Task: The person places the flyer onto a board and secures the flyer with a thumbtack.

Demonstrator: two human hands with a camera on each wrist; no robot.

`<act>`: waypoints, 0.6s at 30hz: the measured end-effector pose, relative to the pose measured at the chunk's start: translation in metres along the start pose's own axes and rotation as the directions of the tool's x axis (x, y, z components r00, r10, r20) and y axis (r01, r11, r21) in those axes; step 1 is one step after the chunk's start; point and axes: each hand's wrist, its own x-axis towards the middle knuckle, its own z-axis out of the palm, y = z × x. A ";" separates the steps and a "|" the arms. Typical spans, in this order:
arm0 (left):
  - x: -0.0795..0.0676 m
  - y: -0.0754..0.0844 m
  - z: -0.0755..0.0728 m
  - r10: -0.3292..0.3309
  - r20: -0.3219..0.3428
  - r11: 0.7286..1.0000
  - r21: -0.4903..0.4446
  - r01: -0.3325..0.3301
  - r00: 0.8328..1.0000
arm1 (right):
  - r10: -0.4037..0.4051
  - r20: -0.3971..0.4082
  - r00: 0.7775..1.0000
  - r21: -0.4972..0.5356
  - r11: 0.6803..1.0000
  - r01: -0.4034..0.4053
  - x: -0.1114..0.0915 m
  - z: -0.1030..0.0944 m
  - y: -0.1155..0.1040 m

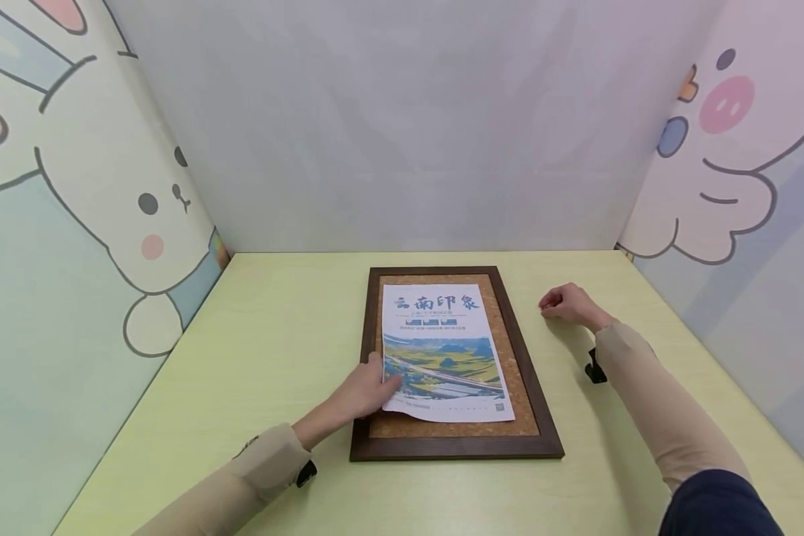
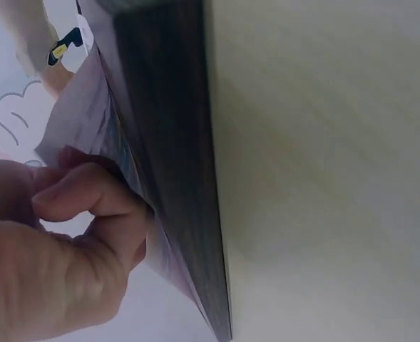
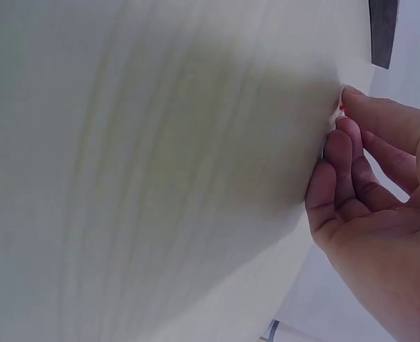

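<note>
A printed poster (image 1: pixel 442 357) with blue Chinese lettering and a landscape lies on a cork board (image 1: pixel 522 417) with a dark brown frame (image 1: pixel 455 448). My left hand (image 1: pixel 365 387) pinches the poster's left edge near its bottom, thumb on top. The left wrist view shows this hand (image 2: pixel 74 228) with the sheet's edge lifted off the board there. To the right of the board, my right hand (image 1: pixel 572 305) is down at the tabletop with curled fingers. A small red thing (image 3: pixel 342 109) shows between its thumb and fingertip; most of it is hidden, so its kind is unclear.
The board lies flat on a pale yellow-green table (image 1: pixel 275 320). A plain grey-white wall (image 1: pixel 415 134) stands behind it. Side walls with a cartoon rabbit (image 1: pixel 107 186) and another cartoon animal (image 1: pixel 744 164) close in left and right.
</note>
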 end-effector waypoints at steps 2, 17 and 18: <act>0.000 0.000 -0.003 -0.017 -0.017 0.999 0.049 0.018 1.000 | -0.005 -0.011 1.000 -0.002 1.000 0.005 0.000 0.001 0.000; 0.014 -0.013 -0.014 0.236 -0.059 0.872 0.453 -0.185 0.970 | -0.010 -0.069 0.998 -0.034 0.999 0.008 0.001 0.005 0.002; 0.015 -0.015 -0.014 0.244 -0.035 0.863 0.464 -0.200 0.969 | -0.012 -0.070 0.997 -0.035 0.999 0.009 0.002 0.006 0.002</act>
